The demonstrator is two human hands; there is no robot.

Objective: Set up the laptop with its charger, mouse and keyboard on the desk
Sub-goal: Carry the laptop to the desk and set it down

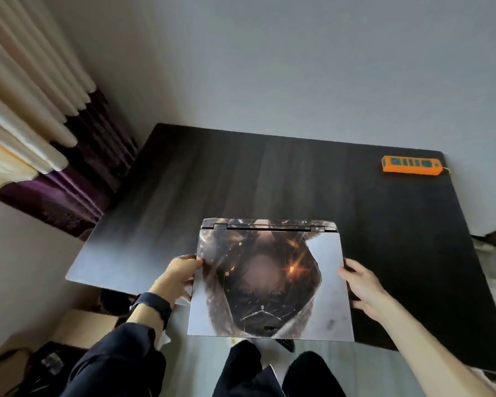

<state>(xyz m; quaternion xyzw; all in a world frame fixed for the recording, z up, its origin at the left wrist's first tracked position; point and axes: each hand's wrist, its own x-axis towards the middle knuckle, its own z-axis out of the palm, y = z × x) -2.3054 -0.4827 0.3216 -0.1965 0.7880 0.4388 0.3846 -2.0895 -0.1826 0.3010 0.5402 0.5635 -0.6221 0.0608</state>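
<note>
Nearest you: knees in dark cloth fill the bottom edge; your left forearm wears a dark sleeve (121, 356) ending at a black wristband (152, 306), and your right forearm is bare.
Left hand (181, 275): you grip the left edge of the laptop (269, 285), thumb on top, fingers curled round underneath.
Right hand (361, 285): you clasp the right edge, thumb along the top rim, fingers tucked beneath.
Laptop: closed, a flat rectangle held between both hands, hinge side away from you. Its near part juts past the front edge of the desk (241, 179) towards your knees. Whether its far end rests on the desk you cannot tell.
Lid (324, 253): a glossy printed skin, pale grey at the corners, with a dark fur-edged figure and orange sparks in the middle. Two squared hinge blocks sit along the far edge.
Floor at your left: a tan cardboard box (80, 325) with flat flaps, and a soft black heap beside it, too blurred to name.
Desk: a broad dark slab, matte with faint lengthwise grain and a pale sheen at its near left corner, set against the wall.
Power strip (410, 165): a long orange plastic bar with a row of dark sockets, lying at the far right corner, well apart from the laptop.
Curtain (26, 110): cream folds hanging in soft tubes above a deep purple plush band, far left.
Wall (269, 67): plain, smooth, pale grey.
</note>
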